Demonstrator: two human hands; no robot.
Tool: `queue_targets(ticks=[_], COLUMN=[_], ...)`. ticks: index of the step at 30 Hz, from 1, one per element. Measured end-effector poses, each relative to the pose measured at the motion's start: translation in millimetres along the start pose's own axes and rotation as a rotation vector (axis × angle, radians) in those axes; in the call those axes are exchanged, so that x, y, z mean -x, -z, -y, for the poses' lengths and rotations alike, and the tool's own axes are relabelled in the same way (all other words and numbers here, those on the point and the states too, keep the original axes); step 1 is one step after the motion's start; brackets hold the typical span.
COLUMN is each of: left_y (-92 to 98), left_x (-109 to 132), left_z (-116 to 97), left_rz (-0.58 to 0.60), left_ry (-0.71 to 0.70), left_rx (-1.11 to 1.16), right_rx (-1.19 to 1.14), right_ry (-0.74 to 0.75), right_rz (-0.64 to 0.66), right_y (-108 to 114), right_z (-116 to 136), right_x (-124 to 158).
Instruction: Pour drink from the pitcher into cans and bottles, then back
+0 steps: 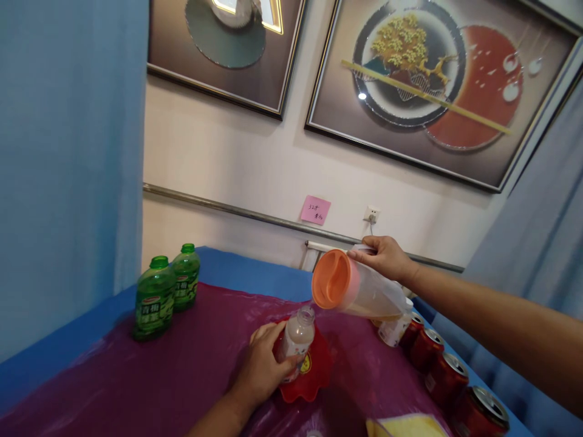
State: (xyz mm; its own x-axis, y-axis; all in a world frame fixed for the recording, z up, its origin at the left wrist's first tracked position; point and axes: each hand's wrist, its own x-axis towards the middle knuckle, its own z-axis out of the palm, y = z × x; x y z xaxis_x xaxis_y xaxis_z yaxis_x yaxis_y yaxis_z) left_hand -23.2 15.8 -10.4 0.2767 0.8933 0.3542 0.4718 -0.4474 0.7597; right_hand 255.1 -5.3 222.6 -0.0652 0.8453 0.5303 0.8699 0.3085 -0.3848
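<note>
My left hand is wrapped round a small open plastic bottle that stands upright on a red tray. My right hand grips the handle of a clear pitcher with an orange lid. The pitcher is tipped on its side, with its lid just above and to the right of the bottle's mouth. Amber liquid lies along the pitcher's lower side.
Two green bottles stand at the left of the purple plastic sheet. A row of red cans lines the right edge, with a white bottle behind the pitcher. A yellow thing lies at the near edge. A wall rail and pink note are behind.
</note>
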Motion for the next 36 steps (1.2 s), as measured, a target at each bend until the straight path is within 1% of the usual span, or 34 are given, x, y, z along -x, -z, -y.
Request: queue_targets(ticks=[5, 13, 18, 22, 30, 36], left_y=[-0.6, -0.6, -0.3, 0.0, -0.2, -0.1], left_x=[0.0, -0.7, 0.1, 0.9, 0.1, 0.4], left_z=[0.9, 1.0, 0.4, -0.6, -0.3, 0.1], left_rz=[-0.028, -0.025, -0.013, -0.008, -0.025, -0.038], left_ry=[-0.015, -0.013, -0.011, -0.005, -0.013, -0.032], left_rx=[-0.003, -0.018, -0.025, -0.024, -0.011, -0.007], right_rx=[0.014, 0.007, 0.021, 0.006, -0.008, -0.015], right_ry=[0.000, -0.012, 0.014, -0.002, -0.007, -0.013], right_rz=[-0.002, -0.002, -0.017, 0.000, 0.007, -0.004], right_y=[0.2, 1.2, 2.0, 2.8, 3.2, -0.7], right_z=[1.4, 5.3, 6.1, 5.5, 3.5, 4.0], right_x=[0.2, 0.3, -0.2, -0.7, -0.4, 4.0])
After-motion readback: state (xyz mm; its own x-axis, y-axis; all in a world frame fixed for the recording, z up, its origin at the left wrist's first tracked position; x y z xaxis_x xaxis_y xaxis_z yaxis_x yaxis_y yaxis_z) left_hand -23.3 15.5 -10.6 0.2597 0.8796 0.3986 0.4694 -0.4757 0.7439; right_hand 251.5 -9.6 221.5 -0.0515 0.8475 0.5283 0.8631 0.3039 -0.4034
